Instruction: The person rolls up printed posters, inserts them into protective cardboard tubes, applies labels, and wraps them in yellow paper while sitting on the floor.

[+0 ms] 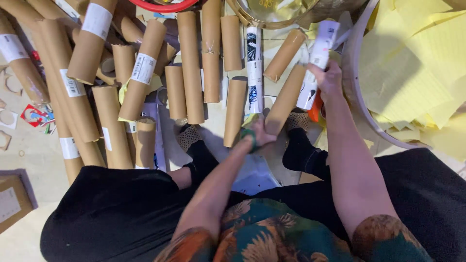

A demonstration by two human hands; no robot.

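A pale, smooth floor (34, 160) is seen beneath everything, and it is lit evenly from above, with soft shadows cast toward the bottom. At the left edge, a flat brown cardboard box (12, 201) is laid on the floor, and small paper scraps (34, 116) in red and blue are scattered near it. At the right, a round pale basin (357, 92) is filled with yellow paper sheets (412, 73). At the top edge, a red ring (162, 6) and a clear round bowl (276, 14) are partly cut off. No walls or windows are shown.
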